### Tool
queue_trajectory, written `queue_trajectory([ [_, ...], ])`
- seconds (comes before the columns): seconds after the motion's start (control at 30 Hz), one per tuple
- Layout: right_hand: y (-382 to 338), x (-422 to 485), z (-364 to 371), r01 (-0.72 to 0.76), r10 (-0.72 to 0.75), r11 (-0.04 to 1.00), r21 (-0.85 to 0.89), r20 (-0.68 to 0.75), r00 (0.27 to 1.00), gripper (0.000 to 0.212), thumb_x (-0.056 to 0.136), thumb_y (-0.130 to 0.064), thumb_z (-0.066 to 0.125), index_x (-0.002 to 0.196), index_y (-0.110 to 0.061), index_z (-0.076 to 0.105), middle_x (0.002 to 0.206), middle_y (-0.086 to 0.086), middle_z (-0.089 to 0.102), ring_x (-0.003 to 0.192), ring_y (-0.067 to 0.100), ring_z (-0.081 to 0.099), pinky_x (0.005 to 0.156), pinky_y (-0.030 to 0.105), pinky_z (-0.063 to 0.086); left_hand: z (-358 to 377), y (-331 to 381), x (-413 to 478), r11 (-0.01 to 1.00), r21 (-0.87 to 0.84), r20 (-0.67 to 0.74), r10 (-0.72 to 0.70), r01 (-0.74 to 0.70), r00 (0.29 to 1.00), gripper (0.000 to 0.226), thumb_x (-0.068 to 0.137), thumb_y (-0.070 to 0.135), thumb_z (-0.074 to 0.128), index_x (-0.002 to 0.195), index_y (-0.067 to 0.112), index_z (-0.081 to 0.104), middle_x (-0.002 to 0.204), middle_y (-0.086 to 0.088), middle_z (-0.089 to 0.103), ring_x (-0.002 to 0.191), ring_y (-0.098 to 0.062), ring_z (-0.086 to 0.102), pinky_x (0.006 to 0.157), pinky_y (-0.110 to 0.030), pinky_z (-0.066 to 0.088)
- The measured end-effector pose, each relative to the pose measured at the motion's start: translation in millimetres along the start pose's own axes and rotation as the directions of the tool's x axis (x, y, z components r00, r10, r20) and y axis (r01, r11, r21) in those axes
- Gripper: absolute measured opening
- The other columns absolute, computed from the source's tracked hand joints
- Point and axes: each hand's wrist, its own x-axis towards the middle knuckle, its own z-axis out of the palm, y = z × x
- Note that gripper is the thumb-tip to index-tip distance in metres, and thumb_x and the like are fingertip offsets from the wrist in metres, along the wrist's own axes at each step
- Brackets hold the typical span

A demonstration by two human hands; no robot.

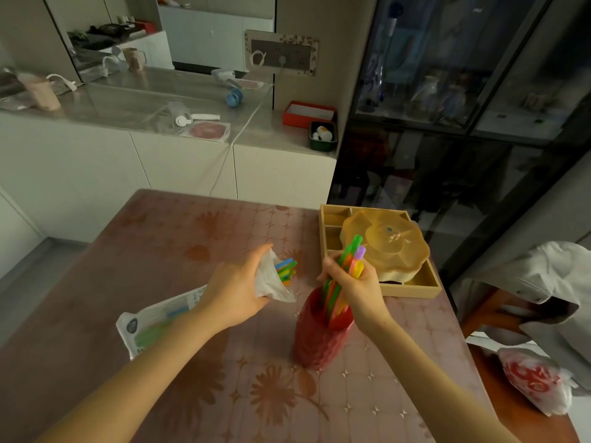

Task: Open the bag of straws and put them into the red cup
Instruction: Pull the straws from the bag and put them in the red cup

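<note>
The red cup point(316, 343) stands upright on the table, near its middle right. My right hand point(355, 282) grips a bunch of coloured straws point(351, 260) just above the cup; their lower ends reach down inside it. My left hand point(236, 289) holds the clear plastic straw bag point(271, 279) near its open end, left of the cup. Several straw tips point(286, 268) stick out of that opening toward the right. The bag's closed end point(150, 324) lies on the table beneath my left forearm.
A wooden compartment tray point(415, 287) with an amber flower-shaped lid point(387, 244) sits right behind the cup. The table point(179, 244) has a pink floral cover. A chair with a grey garment point(550, 289) and a red-printed plastic bag point(534, 382) stand at the right.
</note>
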Motion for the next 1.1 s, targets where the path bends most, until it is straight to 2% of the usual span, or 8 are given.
queue_trajectory([
  [0.27,-11.8,-0.5,-23.9,-0.126,0.128,0.992,-0.025,0.112,0.985,0.053,0.074,-0.035,0.074,0.122,-0.025,0.054,0.117,-0.002,0.066,0.106,0.008,0.062,0.070,0.012,0.049,-0.6,3.9,4.1,0.998,0.025,0.009,0.061,-0.061,0.998,0.093,0.065,0.045,0.078,0.138,0.023,0.024,0.110,-0.001,0.068,0.082,-0.019,0.066,0.078,-0.037,0.054],
  [0.37,-13.0,0.7,-22.9,-0.102,0.147,0.917,-0.385,0.089,0.985,0.054,0.085,-0.045,0.060,0.133,-0.025,0.042,0.128,-0.001,0.057,0.118,0.017,0.054,0.089,0.028,0.048,-3.8,7.7,6.2,0.997,0.023,0.004,0.080,-0.080,0.997,0.093,0.065,0.045,0.078,0.138,0.024,0.024,0.112,0.000,0.066,0.085,-0.018,0.065,0.080,-0.037,0.054],
  [0.47,-8.8,-0.4,-24.3,-0.041,0.264,0.653,-0.756,0.177,0.948,0.076,0.083,-0.059,0.053,0.145,-0.024,0.025,0.146,0.004,0.041,0.132,0.026,0.041,0.105,0.045,0.040,-9.0,9.0,7.3,0.995,0.016,0.020,0.101,-0.101,0.995,0.095,0.063,0.046,0.079,0.138,0.027,0.023,0.115,0.002,0.063,0.090,-0.015,0.063,0.083,-0.038,0.052],
  [0.57,-27.1,-3.5,-27.5,-0.145,0.244,0.825,-0.547,0.112,0.963,0.083,0.076,-0.060,0.056,0.145,-0.026,0.028,0.143,-0.003,0.043,0.126,0.014,0.044,0.095,0.031,0.041,-15.6,8.7,7.5,0.995,0.017,0.042,0.097,-0.098,0.994,0.096,0.062,0.048,0.078,0.137,0.030,0.021,0.117,0.005,0.062,0.093,-0.012,0.062,0.087,-0.038,0.052],
  [0.7,-52.5,-7.5,-26.8,0.054,-0.097,0.961,-0.270,-0.150,0.984,0.026,0.093,-0.041,0.047,0.115,-0.033,0.057,0.104,-0.029,0.058,0.094,-0.012,0.058,0.084,0.020,0.051,-28.5,14.7,11.6,0.994,0.004,0.054,0.105,-0.106,0.993,0.096,0.062,0.050,0.078,0.137,0.033,0.020,0.120,0.007,0.059,0.096,-0.010,0.060,0.089,-0.038,0.051],
  [0.83,-60.6,-2.5,-10.6,-0.050,0.064,0.989,0.142,-0.099,0.993,0.038,0.094,-0.046,0.038,0.114,-0.024,0.061,0.113,-0.010,0.067,0.106,0.006,0.063,0.094,0.025,0.048,-58.9,33.0,31.9,0.970,0.132,0.025,0.204,-0.206,0.979,0.097,0.063,0.050,0.076,0.139,0.033,0.018,0.123,0.005,0.058,0.103,-0.015,0.057,0.095,-0.037,0.042],
  [0.97,-60.9,12.4,9.3,-0.334,0.356,0.773,0.539,0.066,0.932,0.054,0.096,-0.050,0.033,0.128,-0.010,0.052,0.124,0.009,0.060,0.119,0.028,0.055,0.101,0.039,0.041,-90.7,66.0,54.1,0.801,0.456,0.083,0.396,-0.388,0.915,0.097,0.069,0.033,0.073,0.142,0.034,0.008,0.127,0.006,0.052,0.112,-0.018,0.045,0.094,-0.036,0.029],
  [1.1,-56.5,21.2,22.6,-0.494,0.410,0.359,0.792,0.342,0.845,0.061,0.096,-0.052,0.030,0.132,-0.005,0.047,0.134,0.023,0.052,0.122,0.041,0.049,0.105,0.053,0.035,-106.7,103.8,70.2,0.482,0.689,0.292,0.499,-0.542,0.816,0.094,0.073,0.016,0.063,0.141,0.030,-0.001,0.124,-0.002,0.047,0.109,-0.024,0.040,0.091,-0.040,0.030],
])
